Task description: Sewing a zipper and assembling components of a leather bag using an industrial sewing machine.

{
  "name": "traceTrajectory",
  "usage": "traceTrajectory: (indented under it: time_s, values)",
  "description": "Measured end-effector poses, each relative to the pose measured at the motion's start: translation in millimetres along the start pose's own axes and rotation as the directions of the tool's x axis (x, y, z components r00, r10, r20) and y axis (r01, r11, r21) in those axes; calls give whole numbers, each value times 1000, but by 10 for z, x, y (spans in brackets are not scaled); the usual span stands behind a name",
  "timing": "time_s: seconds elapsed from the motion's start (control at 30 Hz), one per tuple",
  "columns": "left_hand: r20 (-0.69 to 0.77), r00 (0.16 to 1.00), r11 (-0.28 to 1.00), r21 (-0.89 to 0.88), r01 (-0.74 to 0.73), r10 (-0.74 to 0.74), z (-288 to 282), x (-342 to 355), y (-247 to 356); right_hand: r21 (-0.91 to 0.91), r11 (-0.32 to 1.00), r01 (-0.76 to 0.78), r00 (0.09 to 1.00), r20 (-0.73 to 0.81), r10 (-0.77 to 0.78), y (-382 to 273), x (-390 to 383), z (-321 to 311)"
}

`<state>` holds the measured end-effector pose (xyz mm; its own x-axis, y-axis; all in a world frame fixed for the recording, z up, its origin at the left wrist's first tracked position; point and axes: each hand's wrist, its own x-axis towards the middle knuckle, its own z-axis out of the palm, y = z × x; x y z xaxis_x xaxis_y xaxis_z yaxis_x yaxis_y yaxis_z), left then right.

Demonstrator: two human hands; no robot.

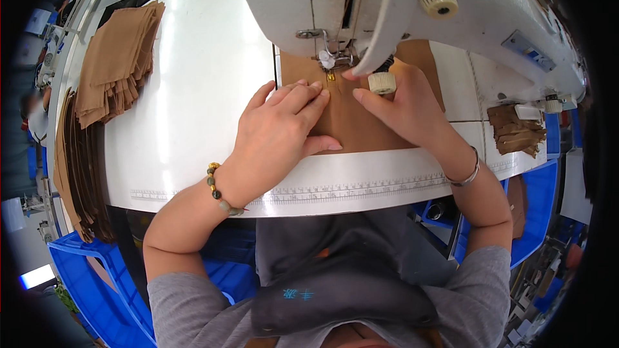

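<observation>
A brown fabric panel (361,129) lies flat on the white table under the needle area of a sewing machine (329,0). A small gold-coloured metal piece, perhaps a zipper pull (331,77), shows on the cloth just in front of the presser foot (332,58). My left hand (284,116) rests on the panel's left part, fingers stretched out and pressing it down. At the right of the foot is my right hand (412,100), its thumb and index finger on the cloth beside the machine's cream knob (382,83). Part of its other fingers is hidden behind the machine.
Stacked brown fabric pieces (119,58) lie at the table's far left, and darker pieces (80,161) hang over the left edge. A small brown bundle (516,130) sits at the right. A printed ruler (348,192) runs along the front edge. Blue bins (97,270) stand below.
</observation>
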<state>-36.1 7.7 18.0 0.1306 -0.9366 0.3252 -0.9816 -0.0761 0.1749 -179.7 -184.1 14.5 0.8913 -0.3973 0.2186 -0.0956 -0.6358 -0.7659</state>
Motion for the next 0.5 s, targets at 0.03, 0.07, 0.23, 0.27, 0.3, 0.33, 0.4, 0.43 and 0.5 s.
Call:
traceTrajectory:
  time_s: [0.03, 0.07, 0.23, 0.27, 0.3, 0.33, 0.4, 0.43, 0.5]
  values:
    - [7, 1000, 1000, 3, 2, -2, -2, -3, 3, 106, 986, -125, 992, 34, 122, 17, 41, -20]
    - [18, 1000, 1000, 4, -1, 0, -2, -1, 4, 150, 979, -141, 990, 33, 138, 28, 64, -40]
    - [18, 1000, 1000, -5, -8, 8, 4, 9, -9, 25, 993, 114, 993, -47, -113, 30, 65, -49]
    - [24, 1000, 1000, -13, -6, 6, 3, 7, -10, -67, 979, 191, 979, -57, -195, 13, 35, -25]
    - [29, 1000, 1000, -10, -6, 6, 2, 4, -9, -152, 965, 216, 972, -55, -227, -15, -10, 28]
    - [20, 1000, 1000, -4, -10, 10, 2, 1, -7, -253, 923, 290, 950, -38, -309, -40, -54, 75]
    - [18, 1000, 1000, 2, -19, 19, 2, -5, -10, -507, 771, 384, 907, 51, -418, -78, -136, 162]
    - [19, 1000, 1000, 6, -24, 23, 3, -5, -13, -492, 786, 374, 908, 23, -418, -76, -153, 175]
    - [22, 999, 999, 10, -32, 32, 10, -1, -21, -559, 750, 354, 924, 85, -373, -70, -172, 195]
